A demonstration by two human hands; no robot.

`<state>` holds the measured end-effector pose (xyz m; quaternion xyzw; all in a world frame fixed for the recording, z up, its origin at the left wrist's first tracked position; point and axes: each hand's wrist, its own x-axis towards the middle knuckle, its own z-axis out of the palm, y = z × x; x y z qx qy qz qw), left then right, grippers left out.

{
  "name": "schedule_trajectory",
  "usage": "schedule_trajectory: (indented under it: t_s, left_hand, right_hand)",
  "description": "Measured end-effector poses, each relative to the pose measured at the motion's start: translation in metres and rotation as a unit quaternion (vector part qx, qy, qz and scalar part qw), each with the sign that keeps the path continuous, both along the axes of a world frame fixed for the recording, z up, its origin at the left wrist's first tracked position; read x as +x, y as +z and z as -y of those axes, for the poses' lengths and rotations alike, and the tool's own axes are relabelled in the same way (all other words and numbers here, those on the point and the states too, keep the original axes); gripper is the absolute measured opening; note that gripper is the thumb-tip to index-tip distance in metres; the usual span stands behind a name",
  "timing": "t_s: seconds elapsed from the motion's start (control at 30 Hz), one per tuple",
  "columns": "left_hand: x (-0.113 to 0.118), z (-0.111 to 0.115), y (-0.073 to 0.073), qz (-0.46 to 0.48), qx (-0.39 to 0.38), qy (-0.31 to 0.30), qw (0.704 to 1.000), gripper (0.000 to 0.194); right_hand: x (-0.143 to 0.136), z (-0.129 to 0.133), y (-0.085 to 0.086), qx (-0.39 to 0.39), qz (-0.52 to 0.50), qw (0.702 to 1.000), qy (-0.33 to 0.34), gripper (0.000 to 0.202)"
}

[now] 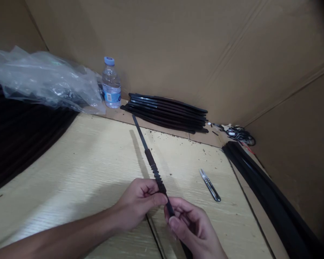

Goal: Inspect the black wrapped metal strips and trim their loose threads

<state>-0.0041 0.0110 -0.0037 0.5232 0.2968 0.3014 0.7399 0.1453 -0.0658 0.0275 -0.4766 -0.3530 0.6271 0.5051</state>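
A thin, flat black strip (pixel 140 132) points away from me over the pale board. Around its middle sits a dark sleeve (pixel 156 172), bunched into tight folds, perhaps fabric. My left hand (pixel 140 203) is closed, thumb and fingers pinching the sleeve just below the folds. Lower down, my right hand (pixel 190 225) grips the dark length between thumb and fingertips; part of it is hidden in the palm. A dark length also runs below the hands to the bottom edge. Thread snips (pixel 210 186) lie on the board to the right.
Several black strips (pixel 167 111) are stacked along the cardboard wall (pixel 162 46). Beside them stand a water bottle (pixel 112 84) and a clear plastic bag (pixel 51 81). Dark material (pixel 24 133) covers the left; long black pieces (pixel 264 194) lie right, near small scraps (pixel 237 135).
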Motion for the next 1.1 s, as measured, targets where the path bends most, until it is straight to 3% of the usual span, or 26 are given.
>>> schedule_trajectory:
  t_s: [0.13,0.27,0.37,0.57,0.77,0.9,1.0,1.1]
  left_hand:
    - [-0.002,0.0,0.005,-0.037,0.021,-0.005,0.999,0.037]
    - [-0.002,-0.001,0.011,-0.057,0.066,-0.011,0.996,0.036]
    - [0.0,-0.002,0.012,-0.074,0.083,0.008,0.994,0.038]
    - [0.004,-0.003,0.011,-0.081,0.052,0.043,0.994,0.031]
    - [0.002,-0.001,0.001,-0.073,0.038,0.048,0.995,0.028]
    - [0.0,0.0,0.004,-0.119,0.07,0.05,0.989,0.037]
    - [0.001,0.0,0.008,-0.092,0.07,0.049,0.992,0.037]
    - [0.003,-0.001,0.01,-0.069,0.042,0.041,0.996,0.036]
  right_hand:
    - [0.008,-0.005,0.0,-0.029,-0.038,0.996,0.076,0.02]
    - [0.017,-0.01,0.006,-0.061,-0.063,0.989,0.116,0.033]
    - [0.021,-0.013,0.011,-0.043,-0.046,0.992,0.11,0.037]
    - [0.025,-0.016,0.011,-0.034,-0.056,0.994,0.083,0.007]
    - [0.025,-0.013,0.003,-0.048,-0.039,0.995,0.075,0.034]
    - [0.022,-0.014,0.004,-0.052,-0.015,0.994,0.091,0.014]
    - [0.018,-0.013,0.006,-0.051,-0.036,0.993,0.096,0.016]
    - [0.015,-0.01,0.007,-0.041,-0.018,0.998,0.048,0.018]
